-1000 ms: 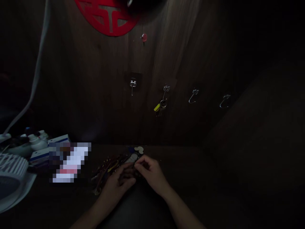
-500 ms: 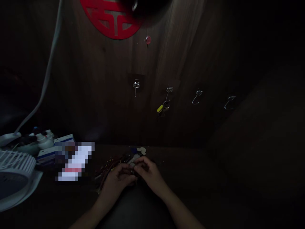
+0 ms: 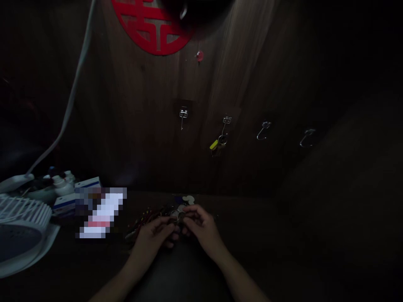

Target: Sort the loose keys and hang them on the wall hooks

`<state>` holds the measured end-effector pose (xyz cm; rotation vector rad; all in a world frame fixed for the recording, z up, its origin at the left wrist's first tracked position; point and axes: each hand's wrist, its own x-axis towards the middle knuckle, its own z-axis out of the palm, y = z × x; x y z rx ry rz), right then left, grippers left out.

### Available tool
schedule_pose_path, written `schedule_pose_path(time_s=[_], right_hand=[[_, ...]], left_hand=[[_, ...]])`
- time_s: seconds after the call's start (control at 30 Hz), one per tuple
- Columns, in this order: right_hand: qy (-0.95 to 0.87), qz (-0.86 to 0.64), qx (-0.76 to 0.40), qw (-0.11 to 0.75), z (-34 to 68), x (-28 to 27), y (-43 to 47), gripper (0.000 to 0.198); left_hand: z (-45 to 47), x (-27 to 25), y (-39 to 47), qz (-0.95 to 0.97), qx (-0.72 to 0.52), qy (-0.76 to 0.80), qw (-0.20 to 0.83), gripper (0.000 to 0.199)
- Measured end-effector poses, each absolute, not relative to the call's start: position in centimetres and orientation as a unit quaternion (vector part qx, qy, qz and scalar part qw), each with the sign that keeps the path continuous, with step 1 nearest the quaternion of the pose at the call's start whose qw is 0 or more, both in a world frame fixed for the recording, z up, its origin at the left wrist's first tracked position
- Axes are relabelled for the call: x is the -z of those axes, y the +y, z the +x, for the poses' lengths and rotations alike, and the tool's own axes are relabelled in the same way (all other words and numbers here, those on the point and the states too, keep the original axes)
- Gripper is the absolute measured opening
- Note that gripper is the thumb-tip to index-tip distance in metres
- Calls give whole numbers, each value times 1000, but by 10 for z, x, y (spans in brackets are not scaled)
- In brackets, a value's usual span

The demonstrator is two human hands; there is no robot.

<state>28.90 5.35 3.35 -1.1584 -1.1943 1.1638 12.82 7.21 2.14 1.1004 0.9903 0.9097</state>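
My left hand (image 3: 154, 237) and my right hand (image 3: 201, 226) meet low in the middle of the head view, over the dark tabletop. Between their fingertips is a small, thin metal ring, which looks like a key ring (image 3: 178, 217). The fingers of both hands are closed in a pinch on it; dim light hides finer detail. Just behind lie round pale tags (image 3: 189, 199) and a dark blue tag (image 3: 178, 199). A pile of dark reddish corded things with yellow bits (image 3: 143, 218) lies beside my left hand, partly covered by it.
Metal hooks (image 3: 263, 130) line the wooden wall; one carries keys with a yellow tag (image 3: 214, 145). A red round cutout (image 3: 157, 42) is above. At left stand a white fan-like appliance (image 3: 22, 235), white bottles (image 3: 61, 186), boxes (image 3: 64, 201) and a hanging cable (image 3: 74, 84).
The view has shifted slightly, so the wall and things appear farther right. My left thumb has moved up towards the ring, and the fingertips of both hands have shifted around it.
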Motion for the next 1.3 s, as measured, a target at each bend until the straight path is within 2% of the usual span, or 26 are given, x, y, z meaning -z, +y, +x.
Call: schedule_pose_path(time_s=[0.2, 0.3, 0.5, 0.63, 0.77, 1.0, 1.17, 1.3], right_hand=[[-528, -502, -428, 534, 296, -36, 54, 23], [-538, -506, -438, 512, 295, -33, 54, 26], [-552, -506, -457, 479, 289, -33, 52, 26], [-595, -513, -398, 473, 289, -35, 52, 24], [-643, -518, -288, 485, 292, -35, 49, 22], [-743, -443, -166, 474, 293, -32, 44, 25], [-731, -457, -158, 481, 293, -34, 44, 17], [-664, -495, -225, 514, 292, -40, 42, 10]], left_hand=[[128, -17, 71, 513, -379, 400, 658, 26], [129, -22, 68, 529, -368, 382, 662, 25], [132, -30, 63, 446, -370, 349, 736, 28], [132, -33, 61, 416, -396, 353, 739, 29], [131, -32, 63, 404, -416, 351, 736, 30], [132, -35, 64, 441, -419, 354, 711, 32], [133, -34, 64, 459, -399, 372, 702, 38], [136, -23, 66, 492, -364, 382, 693, 47]])
